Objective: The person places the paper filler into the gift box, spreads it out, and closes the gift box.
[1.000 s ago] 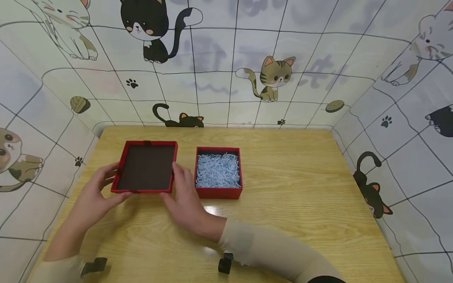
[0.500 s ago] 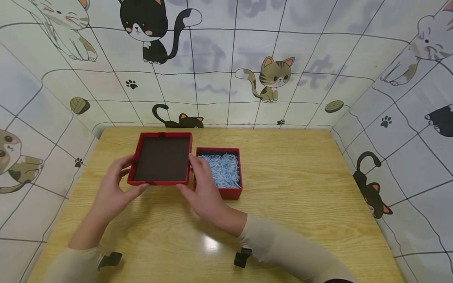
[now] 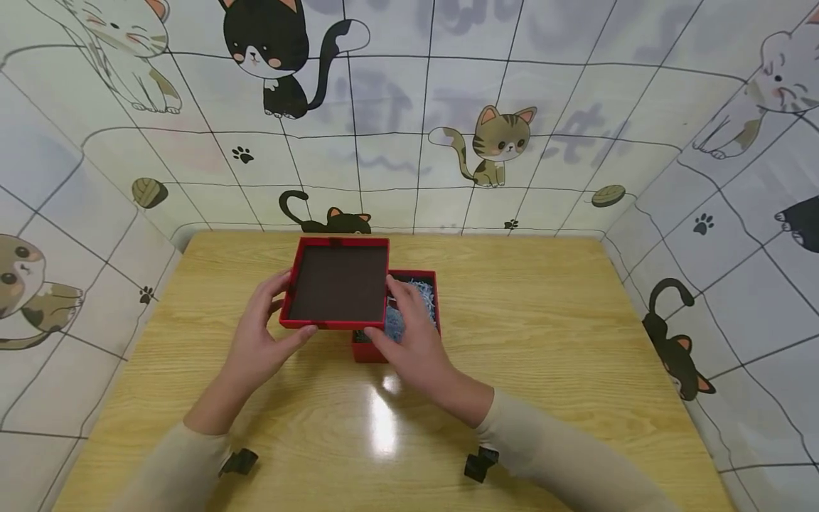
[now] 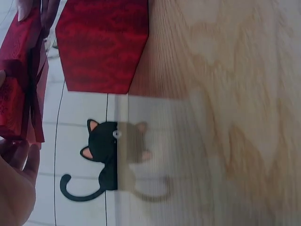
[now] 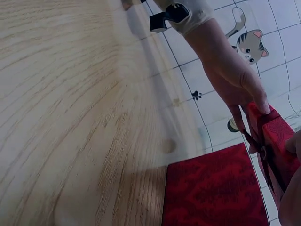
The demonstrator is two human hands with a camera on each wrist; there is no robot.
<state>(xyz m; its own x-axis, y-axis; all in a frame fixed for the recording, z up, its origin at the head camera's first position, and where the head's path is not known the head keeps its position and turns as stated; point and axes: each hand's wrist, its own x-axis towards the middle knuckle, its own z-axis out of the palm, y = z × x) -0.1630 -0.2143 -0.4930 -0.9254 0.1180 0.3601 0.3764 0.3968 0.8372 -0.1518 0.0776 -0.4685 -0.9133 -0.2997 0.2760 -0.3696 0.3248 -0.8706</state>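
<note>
Both hands hold a red box lid [image 3: 339, 283] in the air, its dark inner side facing the head camera. My left hand [image 3: 259, 338] grips its left edge, thumb along the front rim. On the right edge, my right hand [image 3: 416, 341] pinches the near corner. Under and behind the lid's right part stands the red box base [image 3: 370, 352] on the table, partly covered, with pale blue shredded paper [image 3: 424, 290] inside. The left wrist view shows a ribbon round the red patterned lid [image 4: 16, 89] and the base [image 4: 103, 47] beyond it.
The wooden table [image 3: 544, 334] carries the box base near its middle. Tiled-pattern walls [image 3: 397, 92] with cat drawings enclose its back and sides. A dark strapped device [image 3: 481, 464] sits at the right wrist, another dark device [image 3: 239, 462] at the left.
Both hands have carried the lid to the right, from beside the box base to over its left part. More of the base and shredded paper is now covered.
</note>
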